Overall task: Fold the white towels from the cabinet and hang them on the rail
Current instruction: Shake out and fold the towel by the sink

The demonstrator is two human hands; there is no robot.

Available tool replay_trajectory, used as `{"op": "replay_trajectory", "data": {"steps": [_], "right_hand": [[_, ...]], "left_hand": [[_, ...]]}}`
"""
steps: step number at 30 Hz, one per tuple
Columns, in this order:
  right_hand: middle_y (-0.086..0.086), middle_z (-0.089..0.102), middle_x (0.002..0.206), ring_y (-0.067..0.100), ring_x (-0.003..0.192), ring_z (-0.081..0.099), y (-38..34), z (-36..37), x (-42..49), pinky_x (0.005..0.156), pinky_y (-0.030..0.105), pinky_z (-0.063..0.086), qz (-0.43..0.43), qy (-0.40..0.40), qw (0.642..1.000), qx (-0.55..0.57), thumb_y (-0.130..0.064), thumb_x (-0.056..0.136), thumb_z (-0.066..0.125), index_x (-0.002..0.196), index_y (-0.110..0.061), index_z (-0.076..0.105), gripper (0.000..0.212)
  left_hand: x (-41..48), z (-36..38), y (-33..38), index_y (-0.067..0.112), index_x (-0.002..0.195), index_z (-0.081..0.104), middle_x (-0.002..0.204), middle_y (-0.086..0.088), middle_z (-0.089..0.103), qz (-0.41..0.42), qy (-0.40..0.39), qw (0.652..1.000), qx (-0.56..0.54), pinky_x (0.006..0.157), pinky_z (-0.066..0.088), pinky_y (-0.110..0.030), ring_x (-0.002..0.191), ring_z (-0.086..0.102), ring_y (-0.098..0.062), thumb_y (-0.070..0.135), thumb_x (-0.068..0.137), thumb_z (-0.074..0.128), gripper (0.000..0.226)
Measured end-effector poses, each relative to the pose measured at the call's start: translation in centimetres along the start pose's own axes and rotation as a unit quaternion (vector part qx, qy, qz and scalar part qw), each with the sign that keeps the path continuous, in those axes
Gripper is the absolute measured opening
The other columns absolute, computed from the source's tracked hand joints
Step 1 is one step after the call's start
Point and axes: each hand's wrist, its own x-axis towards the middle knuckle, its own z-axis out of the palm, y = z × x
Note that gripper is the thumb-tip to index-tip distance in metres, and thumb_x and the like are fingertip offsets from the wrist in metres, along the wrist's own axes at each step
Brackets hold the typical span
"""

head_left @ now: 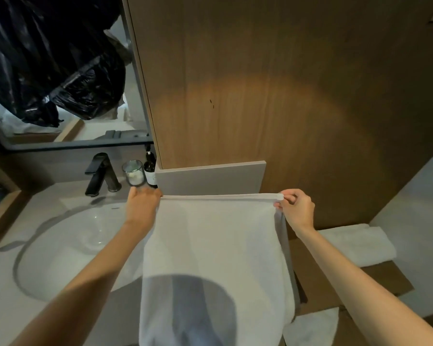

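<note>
A white towel [215, 245] hangs stretched flat in front of me, its top hem held level. My left hand [141, 203] grips the top left corner, fingers curled behind the cloth. My right hand [295, 208] pinches the top right corner between thumb and fingers. The towel's lower part drops out of view at the bottom edge, with a round shadow across it. A second white towel [358, 245] lies folded on a brown shelf [375, 280] to the right. Another piece of white cloth [313, 328] shows below that shelf. No rail is visible.
A white oval sink [68, 248] with a black faucet [100, 173] is at the left. A glass jar [133, 172] and a dark bottle [150, 171] stand beside the faucet. A wood-panel wall [273, 91] rises ahead. A mirror [58, 68] shows black plastic bags.
</note>
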Motion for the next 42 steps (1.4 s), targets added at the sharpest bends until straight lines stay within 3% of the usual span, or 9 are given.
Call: {"op": "replay_trajectory", "data": {"steps": [5,10,15,21,27,31,35,38,42], "right_hand": [[-0.001,0.066,0.083,0.017,0.079,0.069,1.8,2.8,3.2,0.077,0.031,0.058,0.012,-0.032,0.999,-0.013,-0.008,0.088,0.069,0.096,-0.011,0.067,0.009],[-0.009,0.064,0.073,0.013,0.073,0.068,4.3,6.3,7.3,0.08,0.03,0.057,0.032,-0.077,0.995,-0.048,0.003,0.085,0.066,0.084,-0.014,0.065,0.017],[0.003,0.071,0.081,0.024,0.084,0.069,6.3,9.4,9.8,0.088,0.038,0.055,0.07,-0.105,0.989,-0.078,0.006,0.076,0.068,0.081,-0.016,0.066,0.023],[0.004,0.071,0.079,0.024,0.077,0.069,8.3,10.4,10.1,0.077,0.043,0.057,0.065,-0.13,0.986,-0.082,-0.006,0.079,0.067,0.084,-0.017,0.064,0.012],[0.007,0.068,0.098,0.021,0.074,0.069,8.0,8.9,9.3,0.072,0.04,0.058,-0.007,-0.156,0.986,-0.058,-0.017,0.088,0.069,0.107,-0.017,0.063,0.02],[0.001,0.061,0.105,0.006,0.071,0.062,7.1,6.6,7.4,0.069,0.011,0.045,-0.015,-0.152,0.985,-0.077,-0.004,0.086,0.068,0.107,-0.015,0.068,0.024],[0.0,0.062,0.103,0.001,0.071,0.06,6.7,3.7,4.2,0.067,0.003,0.044,-0.014,-0.152,0.986,-0.06,-0.002,0.086,0.065,0.104,-0.018,0.069,0.023],[0.002,0.065,0.105,0.0,0.075,0.061,7.1,1.6,1.3,0.071,0.009,0.048,-0.006,-0.157,0.986,-0.053,-0.002,0.087,0.065,0.105,-0.017,0.069,0.024],[-0.001,0.068,0.101,0.017,0.085,0.064,7.9,-1.1,-3.4,0.083,0.039,0.056,0.028,-0.189,0.98,-0.059,-0.006,0.089,0.063,0.101,-0.027,0.064,0.023]], "left_hand": [[2.1,3.4,0.2,0.015,0.092,0.067,0.079,-0.005,0.067,0.016,-0.009,1.0,-0.009,0.071,0.022,-0.032,0.075,0.061,-0.025,-0.007,0.071,0.064,0.03],[4.3,6.6,0.8,0.018,0.073,0.068,0.06,-0.002,0.063,0.0,-0.02,1.0,0.01,0.064,0.024,-0.031,0.057,0.057,-0.022,-0.006,0.066,0.077,0.027],[5.9,9.2,1.5,0.018,0.086,0.074,0.077,-0.007,0.073,-0.028,-0.056,0.998,-0.025,0.075,0.044,-0.036,0.073,0.066,-0.026,0.0,0.077,0.07,0.02],[5.7,10.6,2.5,0.013,0.082,0.069,0.077,-0.009,0.071,-0.104,-0.052,0.988,-0.097,0.063,0.045,-0.035,0.07,0.061,-0.031,-0.004,0.077,0.062,0.019],[4.5,9.9,3.9,0.012,0.105,0.065,0.103,-0.009,0.069,-0.099,0.016,0.981,-0.165,0.078,0.047,-0.043,0.096,0.059,-0.033,0.007,0.078,0.074,0.028],[1.9,8.1,6.3,0.015,0.105,0.065,0.108,-0.003,0.068,-0.065,0.067,0.975,-0.202,0.078,0.047,-0.039,0.099,0.061,-0.028,0.012,0.08,0.074,0.027],[-1.8,7.0,9.0,0.017,0.112,0.065,0.117,-0.002,0.066,-0.036,0.041,0.967,-0.247,0.086,0.047,-0.038,0.105,0.061,-0.025,0.019,0.086,0.069,0.027],[-4.9,6.3,10.9,0.017,0.117,0.065,0.126,-0.005,0.063,-0.01,0.009,0.961,-0.275,0.093,0.048,-0.042,0.111,0.061,-0.027,0.027,0.09,0.065,0.03],[-9.0,5.7,12.8,0.019,0.129,0.058,0.139,-0.006,0.053,0.024,-0.056,0.955,-0.289,0.101,0.042,-0.047,0.125,0.053,-0.029,0.04,0.097,0.047,0.04]]}}
